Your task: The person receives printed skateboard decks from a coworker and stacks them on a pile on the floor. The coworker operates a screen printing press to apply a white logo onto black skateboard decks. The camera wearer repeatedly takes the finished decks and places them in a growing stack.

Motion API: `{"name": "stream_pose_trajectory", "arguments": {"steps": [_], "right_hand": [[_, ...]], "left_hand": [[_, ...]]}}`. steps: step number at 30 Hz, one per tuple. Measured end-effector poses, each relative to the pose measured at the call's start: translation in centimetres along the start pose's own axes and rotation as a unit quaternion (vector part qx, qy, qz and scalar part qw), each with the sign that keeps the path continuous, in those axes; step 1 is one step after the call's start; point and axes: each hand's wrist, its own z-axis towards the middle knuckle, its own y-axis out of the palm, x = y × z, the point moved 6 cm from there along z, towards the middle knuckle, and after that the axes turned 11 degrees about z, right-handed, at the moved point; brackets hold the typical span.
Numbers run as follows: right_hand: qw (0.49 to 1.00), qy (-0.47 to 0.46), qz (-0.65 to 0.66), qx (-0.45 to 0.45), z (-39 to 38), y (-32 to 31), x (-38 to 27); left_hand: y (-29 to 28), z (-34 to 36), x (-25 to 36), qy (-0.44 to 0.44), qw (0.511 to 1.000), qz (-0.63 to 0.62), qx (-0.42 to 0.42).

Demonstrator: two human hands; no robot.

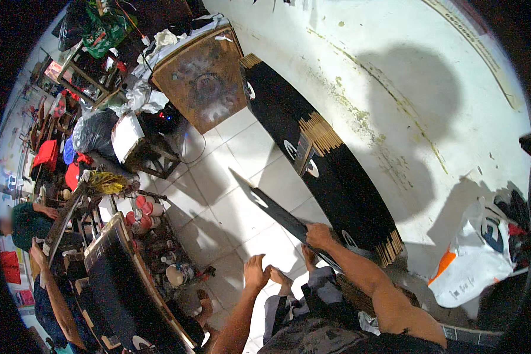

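Observation:
My right hand (320, 235) is closed on the near end of a long, thin black panel (280, 213). The panel is tilted above the tiled floor, and a pale curved mark shows on its far part. Just right of it lies a long stack of black panels (342, 189) with tan edges fanned at the middle and both ends, and white round marks along its side. A small dark block-like piece (302, 152) rests on the stack. To the left, my left hand (256, 272) hangs above the floor, fingers loosely bent and apart, holding nothing.
A brown wooden board (200, 74) stands beyond the stack. A white bag (475, 259) sits at right by the wall. On the left are a rack of paint cans (150, 209), a black-covered table (124, 289), a stool (150, 156) and another person (26, 227) at work.

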Motion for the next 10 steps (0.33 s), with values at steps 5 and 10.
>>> {"name": "stream_pose_trajectory", "arguments": {"steps": [5, 10], "right_hand": [[0.996, 0.054, 0.027, 0.066, 0.8, -0.4, 7.3], [0.991, 0.111, 0.038, 0.071, 2.9, 0.4, 12.6]], "left_hand": [[5.9, -3.3, -0.2, -0.06, 0.996, -0.041, -0.049], [9.5, -3.9, 1.0, -0.171, 0.97, -0.099, -0.14]]}}
